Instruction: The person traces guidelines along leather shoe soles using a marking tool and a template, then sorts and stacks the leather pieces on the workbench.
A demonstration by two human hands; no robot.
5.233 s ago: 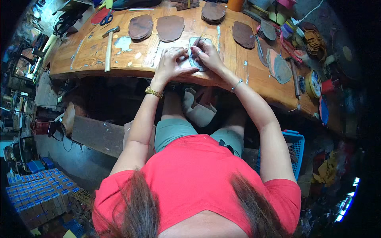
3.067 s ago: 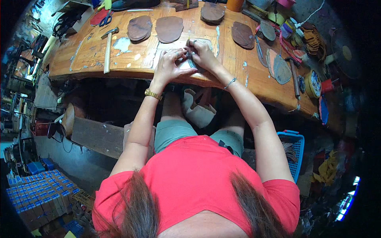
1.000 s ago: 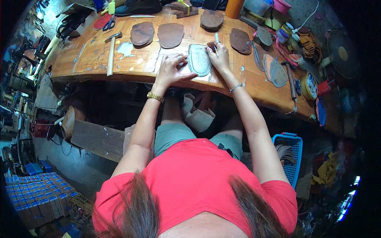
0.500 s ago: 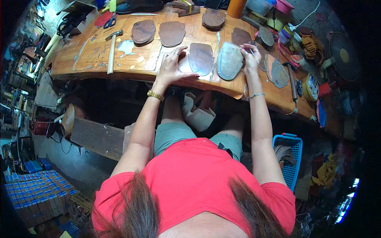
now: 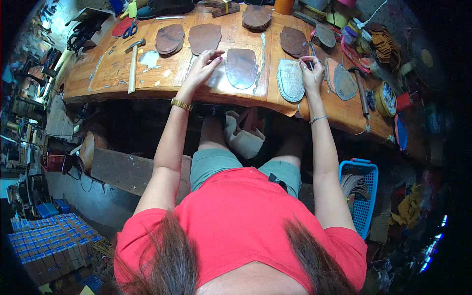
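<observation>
A brown leather piece [image 5: 241, 69], rounded at its near end, lies flat on the wooden table in front of me. My left hand [image 5: 201, 70] is just left of it, fingers stretched and apart, holding nothing. To its right lies a greyish, worn pad-shaped template [image 5: 290, 81] with a notched-looking border. My right hand [image 5: 312, 74] is at the template's right edge, closed around a thin pen-like tool [image 5: 312, 50] that points up and away. Whether the fingers also grip the template's edge, I cannot tell.
Leather stacks [image 5: 169, 39] lie farther back, another stack [image 5: 295, 41] beyond the template. A hammer [image 5: 132, 69] and scissors [image 5: 130, 30] are at left. Rightward are grey-faced pads [image 5: 345, 82], a dark-handled hammer [image 5: 361, 91] and a round tin [image 5: 385, 98]. A blue basket [image 5: 363, 206] stands below.
My left hand has let go of the leather piece's edge and drawn left. My right hand has shifted the template right, away from the leather piece. The view has swung slightly.
</observation>
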